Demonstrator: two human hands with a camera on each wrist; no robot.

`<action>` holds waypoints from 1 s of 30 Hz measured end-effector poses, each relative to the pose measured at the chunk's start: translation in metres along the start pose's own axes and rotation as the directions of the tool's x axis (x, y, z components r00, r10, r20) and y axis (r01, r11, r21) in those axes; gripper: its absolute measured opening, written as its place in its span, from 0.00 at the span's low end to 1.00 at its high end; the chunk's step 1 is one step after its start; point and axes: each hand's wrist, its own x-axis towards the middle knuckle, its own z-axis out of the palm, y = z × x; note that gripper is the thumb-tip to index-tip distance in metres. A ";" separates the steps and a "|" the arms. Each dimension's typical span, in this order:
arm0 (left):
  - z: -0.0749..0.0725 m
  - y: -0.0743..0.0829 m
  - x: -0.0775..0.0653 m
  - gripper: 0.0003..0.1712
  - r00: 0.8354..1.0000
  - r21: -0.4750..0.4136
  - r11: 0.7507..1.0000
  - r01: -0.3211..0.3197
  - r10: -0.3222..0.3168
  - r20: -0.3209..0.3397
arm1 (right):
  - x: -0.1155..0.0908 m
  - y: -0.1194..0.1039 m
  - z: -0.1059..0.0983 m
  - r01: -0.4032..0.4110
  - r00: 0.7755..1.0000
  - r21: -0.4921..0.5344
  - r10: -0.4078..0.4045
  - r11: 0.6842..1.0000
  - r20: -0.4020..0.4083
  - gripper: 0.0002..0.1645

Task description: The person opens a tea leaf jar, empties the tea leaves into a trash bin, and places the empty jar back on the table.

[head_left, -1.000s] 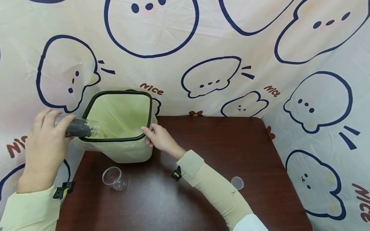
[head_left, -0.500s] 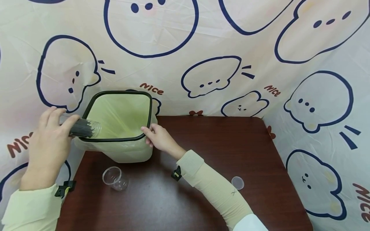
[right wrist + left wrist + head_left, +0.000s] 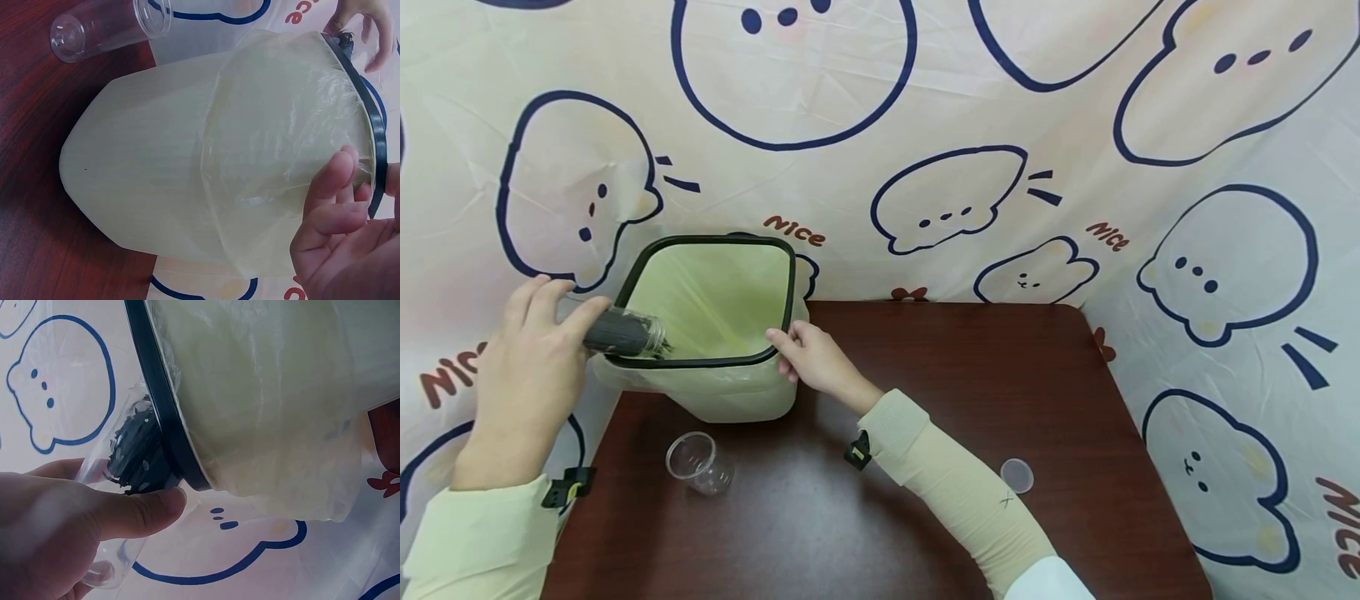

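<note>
My left hand (image 3: 531, 375) grips a clear plastic container (image 3: 653, 332) lying tilted over the left front rim of a pale green trash bin (image 3: 730, 398). Packed inside it is a dark, shredded material (image 3: 140, 453), its kind not clear, with some pieces at the mouth. In the left wrist view my thumb (image 3: 156, 509) lies along the container beside the bin's black rim (image 3: 165, 400). My right hand (image 3: 816, 358) pinches that rim at the bin's right front corner, thumb on one side and curled fingers (image 3: 331, 181) on the other. A thin plastic liner (image 3: 281, 137) folds down over the outside.
A clear plastic cup (image 3: 700, 464) stands upright on the brown table (image 3: 760, 533) in front of the bin. Further right, beside my right sleeve, lies a small round translucent lid (image 3: 1017, 476). Printed cloth (image 3: 955, 75) hangs behind and around the table.
My left hand has shifted slightly right with the container, and the dark material has slid closer to its mouth. The right hand keeps its hold on the rim.
</note>
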 end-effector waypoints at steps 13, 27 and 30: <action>0.000 -0.002 0.000 0.33 1.000 -0.004 1.000 -0.031 0.031 -0.004 | 0.003 0.003 0.002 -0.021 1.000 0.034 0.020 0.999 0.017 0.24; 0.004 -0.001 0.008 0.29 0.990 0.002 0.992 -0.123 0.123 -0.067 | 0.004 0.002 0.001 -0.030 1.000 0.037 0.030 0.999 0.007 0.25; 0.005 -0.002 0.007 0.29 0.991 0.001 0.993 -0.121 0.120 -0.061 | 0.004 0.003 0.002 -0.031 1.000 0.033 0.031 0.999 0.005 0.25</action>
